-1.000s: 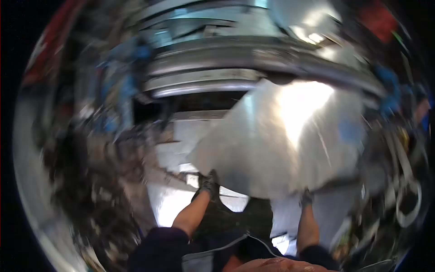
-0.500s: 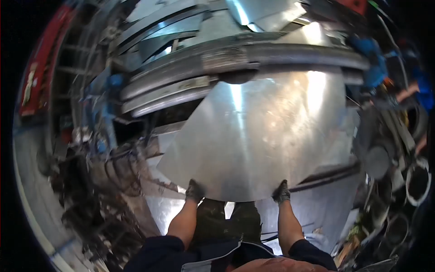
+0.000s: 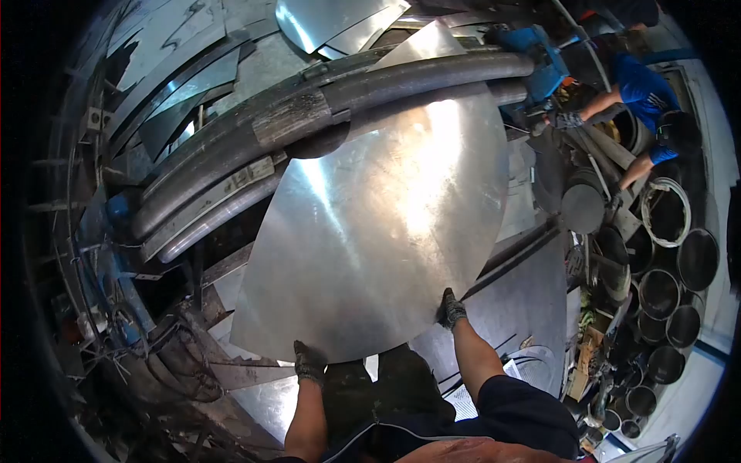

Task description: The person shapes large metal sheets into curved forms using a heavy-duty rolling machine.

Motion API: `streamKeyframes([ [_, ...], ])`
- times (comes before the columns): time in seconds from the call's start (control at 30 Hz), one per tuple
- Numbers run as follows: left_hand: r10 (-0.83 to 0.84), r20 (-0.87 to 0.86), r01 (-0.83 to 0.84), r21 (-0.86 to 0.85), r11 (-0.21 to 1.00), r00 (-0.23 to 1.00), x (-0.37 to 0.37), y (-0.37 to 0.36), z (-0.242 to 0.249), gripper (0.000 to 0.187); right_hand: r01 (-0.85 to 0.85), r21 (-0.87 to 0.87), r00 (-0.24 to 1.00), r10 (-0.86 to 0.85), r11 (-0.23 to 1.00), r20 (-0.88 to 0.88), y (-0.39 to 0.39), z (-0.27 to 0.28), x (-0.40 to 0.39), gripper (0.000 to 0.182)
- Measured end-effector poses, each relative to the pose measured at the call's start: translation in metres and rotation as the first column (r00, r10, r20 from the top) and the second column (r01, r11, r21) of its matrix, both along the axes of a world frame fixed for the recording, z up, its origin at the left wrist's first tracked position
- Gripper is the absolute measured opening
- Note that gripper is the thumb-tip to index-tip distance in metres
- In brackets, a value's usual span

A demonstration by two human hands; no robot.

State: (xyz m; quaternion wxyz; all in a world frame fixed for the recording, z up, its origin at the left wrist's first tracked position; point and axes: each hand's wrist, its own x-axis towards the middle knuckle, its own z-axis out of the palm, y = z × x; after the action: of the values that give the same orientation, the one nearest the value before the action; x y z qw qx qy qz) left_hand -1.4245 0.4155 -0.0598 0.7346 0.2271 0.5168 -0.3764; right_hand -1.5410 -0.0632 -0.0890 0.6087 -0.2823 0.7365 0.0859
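A large, shiny piece of sheet metal (image 3: 378, 231) with a curved near edge spans the middle of the view. Its far end lies between the long steel rollers (image 3: 432, 81) of a rolling machine. Gloved, my left hand (image 3: 310, 362) grips the near edge at the left, thumb on top. My right hand (image 3: 451, 309), also gloved, clasps the edge farther right, its thumb up on the surface. The fingers of both hands are hidden under the sheet.
On the right a co-worker in a blue shirt (image 3: 644, 85) bends beside the machine's blue end housing (image 3: 532, 58). Several round tubes (image 3: 660, 293) stand at the right. More cut sheets (image 3: 332, 27) lie behind the rollers. Dark scrap and cables (image 3: 174, 355) crowd the left.
My view has turned to the right, so the rollers now look tilted and the co-worker shows more fully. Both hands remain on the sheet metal's near edge.
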Motion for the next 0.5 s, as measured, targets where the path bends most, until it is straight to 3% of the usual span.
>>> streamKeyframes([
  [0.1,-0.030,-0.036,0.032,0.053,0.998,0.999,0.005,-0.014,0.033,0.049,-0.009,-0.121,0.996,-0.001,0.993,-0.086,0.012,0.035,0.020,0.056],
  [0.13,-0.062,0.044,0.056,0.123,0.991,0.997,0.002,-0.016,0.030,0.070,-0.035,-0.097,0.991,0.022,0.995,-0.131,0.010,0.038,0.019,0.053],
  [0.23,-0.049,-0.010,0.050,0.080,0.996,0.999,0.005,-0.020,0.050,0.073,0.016,-0.149,0.983,-0.044,0.989,-0.181,0.012,0.047,0.026,0.050],
  [0.33,-0.111,0.028,0.109,0.070,0.992,0.993,-0.012,-0.003,0.027,0.076,-0.102,-0.080,0.992,0.095,0.992,-0.088,-0.015,-0.062,-0.065,0.062],
  [0.43,-0.048,-0.001,0.048,0.056,0.997,0.999,-0.025,0.000,0.032,0.077,-0.068,0.000,0.994,0.068,0.998,-0.084,-0.001,0.032,-0.019,0.061],
  [0.47,-0.044,-0.004,0.044,0.067,0.997,0.999,-0.027,0.000,0.034,0.077,-0.042,0.078,0.996,0.047,0.996,-0.072,-0.004,0.035,-0.022,0.050],
  [0.5,-0.067,-0.008,0.067,0.109,0.992,0.998,-0.028,0.000,0.035,0.079,-0.046,0.088,0.996,0.053,0.995,-0.071,-0.004,0.033,-0.023,0.050],
])
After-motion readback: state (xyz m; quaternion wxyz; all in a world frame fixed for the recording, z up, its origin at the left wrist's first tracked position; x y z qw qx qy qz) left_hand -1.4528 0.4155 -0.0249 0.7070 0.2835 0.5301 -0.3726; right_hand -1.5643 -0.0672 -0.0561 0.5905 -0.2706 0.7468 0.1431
